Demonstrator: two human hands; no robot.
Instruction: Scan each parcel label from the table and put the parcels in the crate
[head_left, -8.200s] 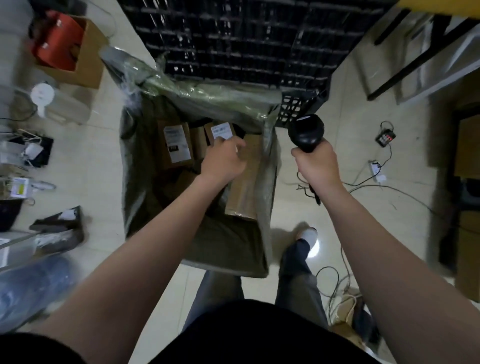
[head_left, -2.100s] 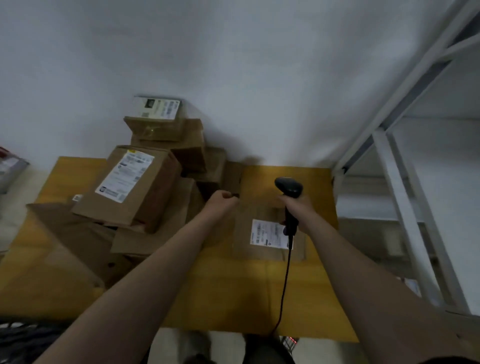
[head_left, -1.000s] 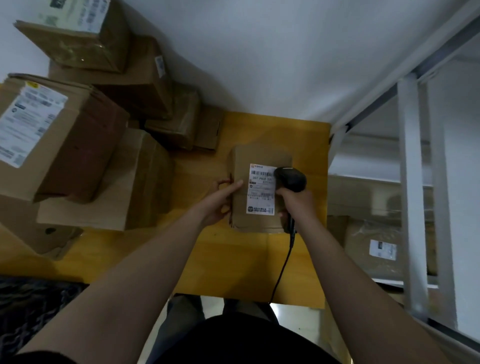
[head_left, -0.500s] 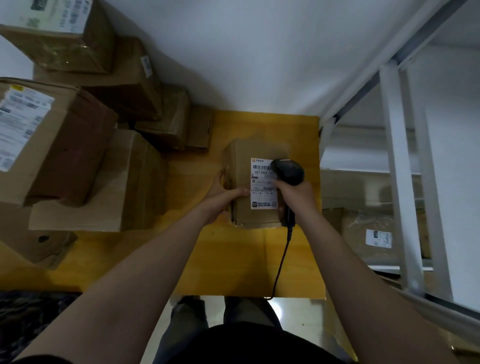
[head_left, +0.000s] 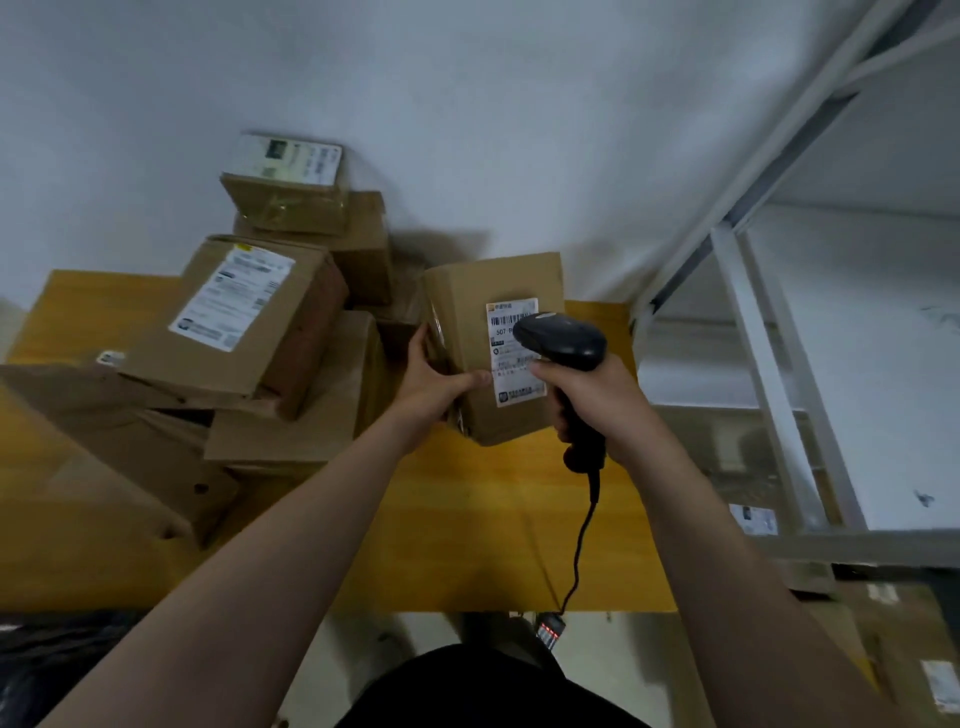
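Observation:
A small brown cardboard parcel (head_left: 483, 312) is tilted up off the yellow table (head_left: 467, 530), its white label (head_left: 511, 384) facing me. My left hand (head_left: 434, 384) grips its left side, thumb across the front. My right hand (head_left: 592, 400) grips the handle of a black barcode scanner (head_left: 563, 340), whose head covers part of the label. The scanner's cable (head_left: 584, 530) hangs down over the table's near edge. No crate is in view.
Several more cardboard parcels (head_left: 239, 312) are piled on the table's left half against the white wall. A white metal shelf frame (head_left: 748, 322) stands at the right, with labelled boxes (head_left: 914, 654) low beside it. A black bag (head_left: 47, 654) lies at the lower left.
My left hand has lifted and tilted the parcel up off the table, toward the wall. The scanner has stayed over the label. The view has pulled back, showing more of the pile.

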